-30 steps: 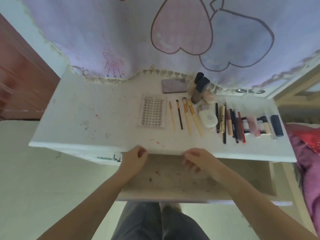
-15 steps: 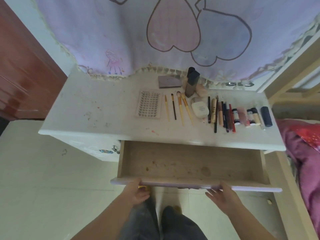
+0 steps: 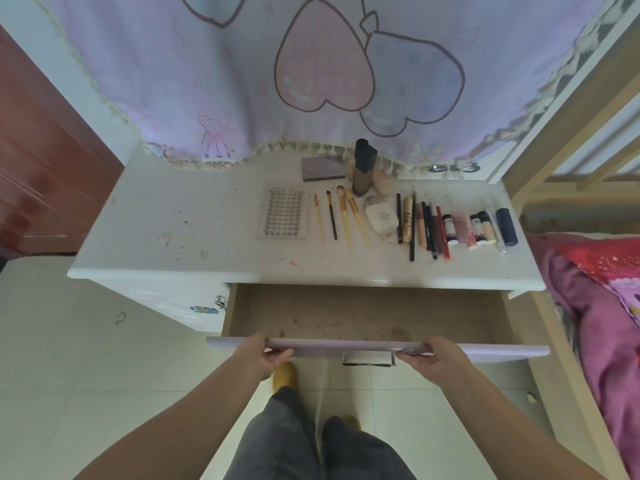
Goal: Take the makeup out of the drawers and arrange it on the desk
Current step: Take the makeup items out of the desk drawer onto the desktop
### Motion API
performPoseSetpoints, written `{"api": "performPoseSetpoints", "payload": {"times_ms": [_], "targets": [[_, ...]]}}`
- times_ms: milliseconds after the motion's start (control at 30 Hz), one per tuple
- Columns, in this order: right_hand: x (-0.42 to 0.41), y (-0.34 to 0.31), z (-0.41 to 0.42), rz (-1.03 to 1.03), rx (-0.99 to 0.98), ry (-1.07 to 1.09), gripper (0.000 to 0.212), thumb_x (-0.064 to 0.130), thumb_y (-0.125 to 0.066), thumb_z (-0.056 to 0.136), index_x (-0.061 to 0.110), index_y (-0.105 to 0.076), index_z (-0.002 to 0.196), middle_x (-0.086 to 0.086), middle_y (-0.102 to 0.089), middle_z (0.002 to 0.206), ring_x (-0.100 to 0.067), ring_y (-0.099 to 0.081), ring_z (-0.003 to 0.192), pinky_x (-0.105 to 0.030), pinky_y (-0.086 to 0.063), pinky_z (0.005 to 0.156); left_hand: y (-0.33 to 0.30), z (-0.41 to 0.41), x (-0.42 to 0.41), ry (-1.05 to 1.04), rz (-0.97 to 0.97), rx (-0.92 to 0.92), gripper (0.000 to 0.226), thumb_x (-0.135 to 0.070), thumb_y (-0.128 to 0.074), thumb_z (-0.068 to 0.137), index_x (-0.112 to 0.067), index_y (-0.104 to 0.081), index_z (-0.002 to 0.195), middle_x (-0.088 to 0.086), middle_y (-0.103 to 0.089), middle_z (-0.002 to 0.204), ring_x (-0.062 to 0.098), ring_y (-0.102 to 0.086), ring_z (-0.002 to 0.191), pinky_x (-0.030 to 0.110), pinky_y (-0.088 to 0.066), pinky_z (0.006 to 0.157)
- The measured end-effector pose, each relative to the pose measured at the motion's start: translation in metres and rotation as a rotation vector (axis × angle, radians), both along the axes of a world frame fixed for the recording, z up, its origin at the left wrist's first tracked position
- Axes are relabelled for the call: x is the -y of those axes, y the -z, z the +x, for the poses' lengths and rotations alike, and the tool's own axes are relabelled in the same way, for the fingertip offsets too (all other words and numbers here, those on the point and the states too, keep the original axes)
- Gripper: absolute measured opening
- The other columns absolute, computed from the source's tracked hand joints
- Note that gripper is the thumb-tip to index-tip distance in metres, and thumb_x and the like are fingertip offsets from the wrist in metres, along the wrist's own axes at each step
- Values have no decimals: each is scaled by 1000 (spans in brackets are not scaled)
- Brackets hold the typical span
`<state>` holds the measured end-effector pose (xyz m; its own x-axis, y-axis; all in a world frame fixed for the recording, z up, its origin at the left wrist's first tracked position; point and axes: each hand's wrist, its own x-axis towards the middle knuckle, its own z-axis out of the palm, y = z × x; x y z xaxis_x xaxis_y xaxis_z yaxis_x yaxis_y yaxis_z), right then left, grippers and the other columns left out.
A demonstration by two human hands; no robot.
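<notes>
Both hands grip the front panel of the open drawer (image 3: 377, 349): the left hand (image 3: 263, 355) curls its fingers over the panel's top edge near its left end, and the right hand (image 3: 436, 358) holds the same edge just right of the metal handle (image 3: 369, 358). Only stains show on the drawer's wooden bottom. On the desk (image 3: 173, 230) the makeup lies in a row across the right half: a lash tray (image 3: 284, 211), four brushes (image 3: 341, 216), a white compact (image 3: 381, 216), then pencils and small tubes (image 3: 450, 226) side by side. Behind them stand a dark-capped foundation bottle (image 3: 363, 171) and a flat palette (image 3: 322, 168), near the curtain (image 3: 277, 81).
</notes>
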<state>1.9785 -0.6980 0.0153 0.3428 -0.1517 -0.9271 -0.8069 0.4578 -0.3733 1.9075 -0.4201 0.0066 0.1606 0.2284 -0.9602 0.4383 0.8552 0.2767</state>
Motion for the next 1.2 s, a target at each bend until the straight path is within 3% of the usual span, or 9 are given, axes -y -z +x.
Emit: {"api": "performPoseSetpoints", "payload": {"times_ms": [233, 533, 600, 667, 733, 800, 867, 967, 1200], "targets": [[4, -15, 30, 76, -16, 196, 48, -7, -31, 92, 1, -29, 139, -27, -18, 152, -44, -30, 135, -64, -26, 105, -16, 31, -5, -46, -16, 98, 50, -11, -49, 95, -3, -26, 140, 21, -27, 147, 43, -34, 132, 55, -37, 104], [-4, -31, 80, 194, 59, 197, 38, -12, -20, 87, -3, -38, 120, -32, -14, 149, -54, -23, 134, -61, -31, 105, -36, 83, -18, -64, -70, 273, 45, -2, -47, 86, -4, -33, 129, 24, -22, 145, 42, -27, 134, 51, -32, 109], [-5, -33, 87, 175, 44, 148, 44, -10, -22, 87, -2, -33, 129, -30, -23, 146, -47, -49, 108, -60, -36, 103, -39, 88, -21, -62, -95, 272, 62, -2, -47, 85, -3, -19, 141, 27, -14, 149, 44, -19, 138, 52, -27, 111], [-7, -32, 88, 164, 51, 127, 45, -8, -23, 87, -2, -32, 131, -30, -43, 120, -34, -44, 65, -57, -35, 105, -41, 88, -24, -67, -120, 290, 68, -3, -47, 86, -3, -11, 144, 27, -10, 150, 44, -15, 140, 51, -24, 113], [-4, -28, 84, 201, 77, 78, 29, -6, -27, 86, -1, -42, 111, -20, -44, 87, -30, -44, 66, -57, -33, 108, -42, 83, -27, -44, -155, 334, 60, -6, -48, 88, -1, -19, 140, 27, -24, 141, 42, -30, 132, 46, -29, 111], [2, -29, 80, 164, 84, -193, 11, -1, -34, 89, 5, -43, 87, -21, -51, 92, -33, -57, 82, -54, -46, 92, -42, 76, -25, 113, -161, 325, 28, -8, -47, 89, -1, -41, 115, 23, -44, 110, 34, -54, 93, 37, -50, 87], [6, -36, 81, -61, 53, -699, 11, 9, -43, 94, 4, -49, 101, -20, -61, 110, -33, -62, 93, -47, -51, 81, -47, 73, -25, 511, -42, 229, 9, -12, -45, 92, -5, -47, 98, 19, -52, 97, 30, -57, 76, 34, -53, 67], [-9, -68, 95, -397, 100, -1315, 26, 19, -45, 99, 7, -51, 120, -12, -64, 121, -26, -62, 102, -41, -51, 90, -67, 84, -23, 1037, 253, 184, 25, -17, -47, 95, -5, -51, 115, 17, -63, 108, 30, -62, 91, 42, -46, 89], [-81, -138, 120, -1073, 909, -1558, 36, 30, -35, 100, 12, -49, 129, -8, -53, 131, -23, -51, 113, -36, -39, 95, -138, 141, 13, 1406, 1061, 545, 35, -29, -38, 100, -12, -52, 127, 6, -61, 116, 20, -57, 104, 33, -43, 90]]}}
